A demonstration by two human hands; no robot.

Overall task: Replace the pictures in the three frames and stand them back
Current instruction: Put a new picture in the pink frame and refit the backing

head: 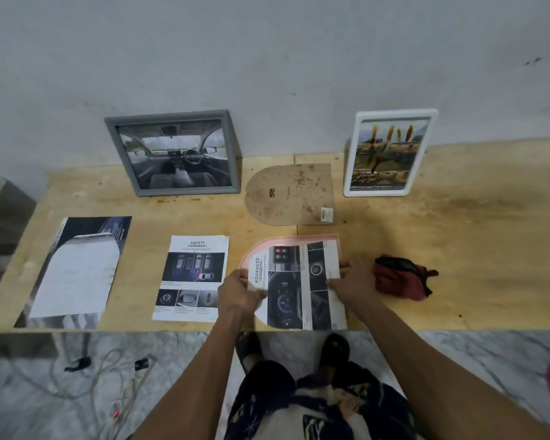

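Observation:
A pink arched frame [286,241] lies flat near the table's front edge with an "ADVANCED" car picture [299,287] over it. My left hand [238,292] pinches the picture's left edge. My right hand [351,282] holds its right edge. The frame's brown arched backing board [291,193] lies flat just behind. A grey frame [175,152] with a car interior picture stands against the wall at left. A white frame [389,152] with a yellow-toned picture stands at right.
Two loose pictures lie on the wooden table [458,249]: a "SAFETY" sheet [191,277] and a larger dark sheet [77,271] at far left. A red cloth [400,277] lies right of my right hand. Cables trail on the marble floor [92,376] below.

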